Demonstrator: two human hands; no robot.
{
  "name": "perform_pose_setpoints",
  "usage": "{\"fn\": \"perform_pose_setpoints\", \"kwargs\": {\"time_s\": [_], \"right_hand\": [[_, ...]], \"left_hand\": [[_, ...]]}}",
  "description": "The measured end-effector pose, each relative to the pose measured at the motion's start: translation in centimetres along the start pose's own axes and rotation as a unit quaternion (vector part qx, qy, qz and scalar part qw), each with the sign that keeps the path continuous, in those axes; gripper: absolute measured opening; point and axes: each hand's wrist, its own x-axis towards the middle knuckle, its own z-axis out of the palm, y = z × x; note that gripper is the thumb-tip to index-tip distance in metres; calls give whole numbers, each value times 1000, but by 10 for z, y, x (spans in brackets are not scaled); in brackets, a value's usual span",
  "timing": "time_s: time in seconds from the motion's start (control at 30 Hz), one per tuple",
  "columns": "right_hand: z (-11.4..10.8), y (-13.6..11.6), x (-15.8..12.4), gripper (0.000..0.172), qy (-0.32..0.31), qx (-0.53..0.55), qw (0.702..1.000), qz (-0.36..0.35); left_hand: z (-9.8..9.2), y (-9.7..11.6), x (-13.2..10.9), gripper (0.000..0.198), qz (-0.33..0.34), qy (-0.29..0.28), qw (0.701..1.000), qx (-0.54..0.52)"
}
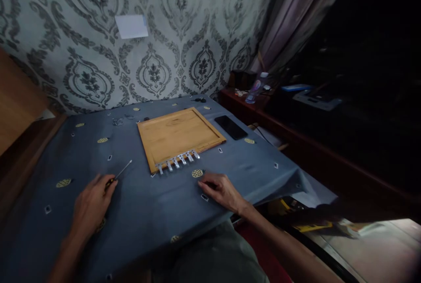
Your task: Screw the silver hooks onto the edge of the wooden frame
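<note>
My left hand (94,199) rests low over the left part of the table, closed around the dark and yellow handle of a screwdriver (123,169). The metal shaft points up and to the right. On the right, my right hand (221,190) lies near the front edge, fingers curled together; whether anything small is between them is hidden. Ahead of both hands a wooden panel (176,132) with a raised frame lies flat. Along its near edge sits a metal hook rail (177,160) with several hooks hanging over the edge toward me.
A black phone (230,127) lies right of the panel. Glasses (122,120) rest behind it on the blue tablecloth (138,226). A plastic bottle (257,88) stands on a dark red cabinet (289,136) at right. White paper (131,26) is on the patterned wall.
</note>
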Motion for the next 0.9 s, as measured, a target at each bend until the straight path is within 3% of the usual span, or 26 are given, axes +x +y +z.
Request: {"fn": "perform_pose_setpoints", "kwargs": {"time_s": [0.3,0.43,0.5,0.6,0.77,0.9], "right_hand": [[-3,-3,1,42,-33,21,999,26],[-3,-2,3,41,-53,55,996,50],[-4,-1,5,39,-69,77,993,62],[-10,5,8,36,-97,94,989,55],[-42,27,19,42,-23,41,999,18],[-67,56,26,45,28,32,999,-5]], "left_hand": [[9,-4,2,40,15,35,998,-55],[4,14,23,33,44,69,993,-82],[3,40,46,29,88,63,990,-86],[10,97,94,21,166,34,983,-73],[45,192,172,32,286,-50,957,-25],[68,231,204,31,334,-90,938,4]]}}
